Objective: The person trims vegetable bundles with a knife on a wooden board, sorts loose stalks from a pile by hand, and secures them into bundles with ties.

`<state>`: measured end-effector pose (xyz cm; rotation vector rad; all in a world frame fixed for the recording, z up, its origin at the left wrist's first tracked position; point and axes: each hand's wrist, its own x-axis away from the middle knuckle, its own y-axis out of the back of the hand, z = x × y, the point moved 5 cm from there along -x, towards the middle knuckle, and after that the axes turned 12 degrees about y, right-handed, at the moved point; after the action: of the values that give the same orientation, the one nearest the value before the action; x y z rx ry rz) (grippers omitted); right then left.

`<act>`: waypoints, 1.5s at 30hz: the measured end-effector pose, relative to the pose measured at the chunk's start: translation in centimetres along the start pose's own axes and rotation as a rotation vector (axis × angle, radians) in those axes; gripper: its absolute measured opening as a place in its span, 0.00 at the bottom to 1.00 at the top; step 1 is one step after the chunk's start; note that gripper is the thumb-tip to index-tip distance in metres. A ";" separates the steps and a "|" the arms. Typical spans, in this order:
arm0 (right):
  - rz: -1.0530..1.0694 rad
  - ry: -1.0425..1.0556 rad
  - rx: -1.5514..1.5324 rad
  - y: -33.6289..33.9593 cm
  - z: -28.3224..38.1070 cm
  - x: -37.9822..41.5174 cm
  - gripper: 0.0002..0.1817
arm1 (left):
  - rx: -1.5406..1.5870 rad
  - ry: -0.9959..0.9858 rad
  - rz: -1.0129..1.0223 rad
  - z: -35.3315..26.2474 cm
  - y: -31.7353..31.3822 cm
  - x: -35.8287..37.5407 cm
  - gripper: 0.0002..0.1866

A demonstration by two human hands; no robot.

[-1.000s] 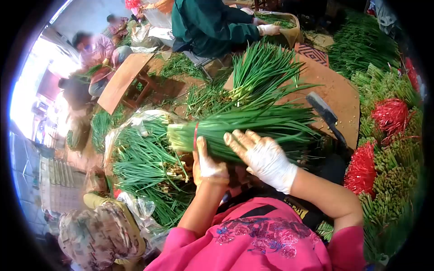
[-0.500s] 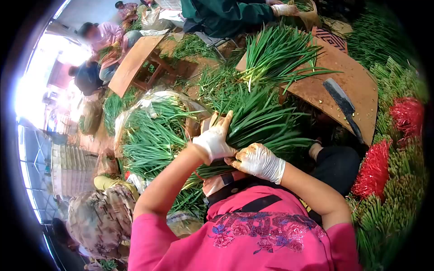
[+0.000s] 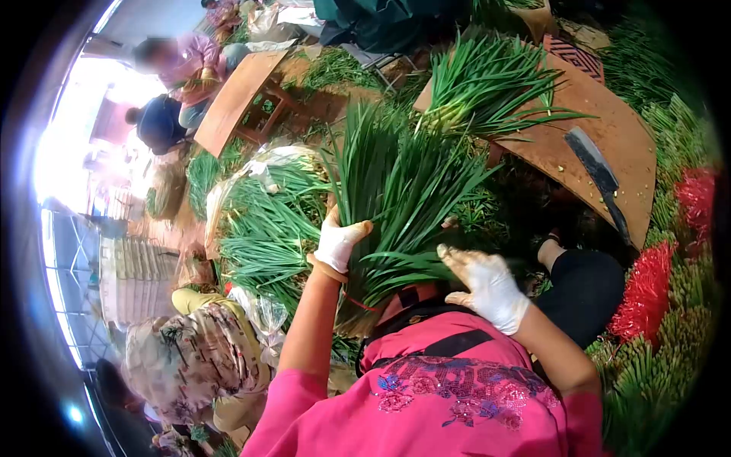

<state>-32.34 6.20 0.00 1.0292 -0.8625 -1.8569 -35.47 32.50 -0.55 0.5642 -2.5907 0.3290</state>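
My left hand (image 3: pixel 341 242), in a white glove, is closed around a large bunch of garlic chives (image 3: pixel 400 194) at my lap. The leaves fan upward and away from me, and a thin red tie (image 3: pixel 359 302) shows low on the bunch by my wrist. My right hand (image 3: pixel 486 286), gloved in white with stained fingertips, is held apart to the right of the bunch with its fingers stretched out and nothing in it. Another pile of chives (image 3: pixel 266 221) lies in a plastic bag just left of my left hand.
A low wooden table (image 3: pixel 609 126) at the upper right bears loose chives (image 3: pixel 487 84) and a cleaver (image 3: pixel 594 171). Red plastic ties (image 3: pixel 643 297) lie on stacked bundles (image 3: pixel 678 335) at right. Other people sit nearby; a person in a patterned top (image 3: pixel 186 358) is at lower left.
The bunch has risen more upright in my left hand, which has shifted down and its fingers now wrap the bunch. My right hand has drawn away to the right and opened.
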 end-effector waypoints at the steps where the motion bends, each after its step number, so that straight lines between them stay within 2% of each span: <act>1: -0.050 0.030 0.005 2.1 -0.4 -0.7 0.34 | -0.077 -0.047 -0.050 -0.3 -0.1 0.3 0.28; 4: -0.300 0.092 0.037 8.5 -0.5 -3.1 0.22 | -0.050 -0.079 -0.043 -0.6 -1.5 1.6 0.29; 6: -0.389 0.114 0.114 10.3 -0.2 -4.9 0.17 | -0.061 -0.132 -0.047 -0.9 -2.2 2.2 0.29; 9: -0.316 0.128 0.261 9.1 0.3 -8.6 0.16 | -0.147 -0.183 -0.051 -0.7 -2.4 2.6 0.32; 10: -0.227 0.111 0.253 7.8 0.1 -9.8 0.16 | -0.148 -0.177 -0.051 -0.6 -2.5 2.7 0.32; 15: -0.042 0.189 0.332 1.4 0.0 -12.3 0.06 | -0.126 -0.168 -0.021 -1.1 -3.2 3.4 0.32; 18: -0.237 0.208 -0.127 3.9 -0.2 -10.7 0.06 | -0.078 -0.170 -0.065 -0.9 -1.4 2.7 0.31; 19: -0.291 0.136 -0.175 5.9 -0.7 -9.9 0.06 | -0.051 -0.152 -0.071 -1.0 -0.8 2.8 0.31; 21: -0.427 -0.143 -0.240 8.8 -3.8 -6.7 0.06 | 0.003 -0.147 -0.070 -1.1 -0.1 2.8 0.30; 22: -0.384 -0.228 -0.185 10.1 -5.1 -5.6 0.07 | 0.028 -0.157 -0.061 -1.1 0.1 2.9 0.30; 23: -0.226 -0.330 -0.150 10.0 -7.7 -3.7 0.08 | 0.052 -0.164 -0.049 -1.1 0.1 3.0 0.30; 24: -0.097 -0.573 -0.170 10.3 -8.6 -2.6 0.10 | 0.035 -0.150 -0.053 -1.1 -0.1 3.1 0.30; 26: -0.162 -0.218 0.225 11.7 -6.9 -4.1 0.10 | -0.007 -0.134 -0.051 -1.4 -0.9 3.2 0.30; 27: -0.343 -0.160 0.109 11.8 -5.8 -5.2 0.10 | -0.023 -0.111 -0.055 -1.5 -1.4 3.4 0.31; 30: -0.446 -0.019 0.160 10.3 -3.4 -8.6 0.08 | -0.100 -0.163 -0.047 -1.5 -2.3 3.8 0.30; 32: -0.137 -0.003 -0.179 6.0 -3.0 -9.2 0.09 | -0.054 -0.166 -0.030 -1.5 -2.7 4.1 0.30; 34: 0.063 0.213 -0.498 3.3 1.1 -8.2 0.09 | -0.005 -0.182 -0.022 -1.9 -2.5 3.8 0.30; 36: 0.423 0.266 -0.617 3.1 3.9 -6.2 0.08 | 0.042 -0.136 -0.058 -1.6 -0.7 2.9 0.26; 38: 0.267 0.140 -0.789 6.2 2.7 -4.4 0.06 | 0.090 -0.108 -0.049 -1.4 0.4 2.6 0.25; 39: 0.285 0.000 -0.834 8.2 0.9 -3.8 0.08 | 0.084 -0.098 -0.051 -1.2 0.9 2.4 0.25; 40: -0.087 -0.349 -1.068 8.6 -1.3 -2.0 0.08 | 0.079 -0.107 -0.060 -1.2 1.1 2.4 0.25; 41: -0.231 -0.296 -0.651 10.4 -3.6 -1.2 0.08 | 0.073 -0.120 -0.065 -1.2 1.2 2.5 0.25; 42: -0.233 -0.462 -0.417 11.2 -5.2 0.7 0.08 | 0.069 -0.135 -0.068 -1.3 1.2 2.4 0.25; 44: -0.006 -0.408 -0.171 8.8 -7.9 4.5 0.08 | 0.015 -0.131 -0.077 -1.3 1.1 2.4 0.26; 45: -0.099 -0.482 -0.301 8.1 -8.3 4.7 0.08 | 0.016 -0.138 -0.057 -1.4 0.7 2.5 0.26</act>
<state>-23.84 -2.83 1.79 0.4491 -0.7743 -2.2815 -37.27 32.74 1.80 0.6870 -2.7003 0.3020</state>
